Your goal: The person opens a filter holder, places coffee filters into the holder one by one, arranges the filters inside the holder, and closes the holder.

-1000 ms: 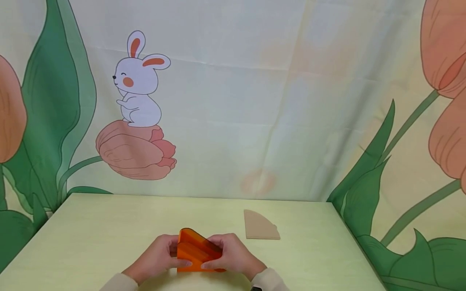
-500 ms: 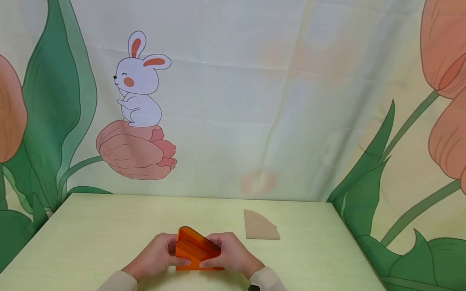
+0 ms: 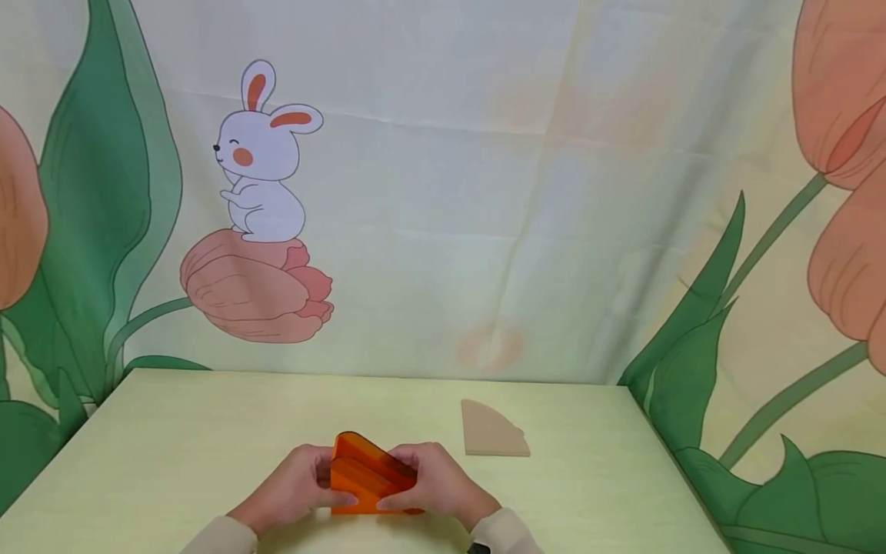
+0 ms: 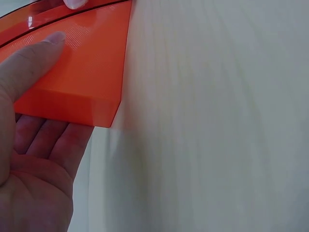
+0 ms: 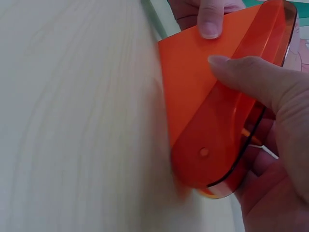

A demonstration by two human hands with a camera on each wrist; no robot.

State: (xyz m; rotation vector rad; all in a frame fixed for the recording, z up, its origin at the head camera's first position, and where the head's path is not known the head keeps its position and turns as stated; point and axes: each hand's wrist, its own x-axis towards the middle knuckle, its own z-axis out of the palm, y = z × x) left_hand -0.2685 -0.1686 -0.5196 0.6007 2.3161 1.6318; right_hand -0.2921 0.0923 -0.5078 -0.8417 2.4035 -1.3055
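Both hands hold an orange wedge-shaped plastic case [image 3: 356, 481] with a see-through orange cover, close over the near part of the table. My left hand [image 3: 294, 486] grips its tall left end, thumb on the front face and the other fingers behind. At the low right end, my right hand [image 3: 443, 486] grips it in the same way, its thumb lying on the front. The right wrist view shows the rounded end of the cover [image 5: 205, 162] with a small round pivot. In the left wrist view the square corner of the case [image 4: 104, 104] points toward the camera.
A flat brown quarter-circle piece [image 3: 491, 431] with a small notch in its curved edge lies on the pale wood-grain table [image 3: 228, 419], behind and right of the hands. A cloth backdrop [image 3: 415, 192] printed with tulips and a rabbit hangs behind the table.
The hands and the orange case have shifted very slightly left, with the grip unchanged. The brown piece lies where it was.
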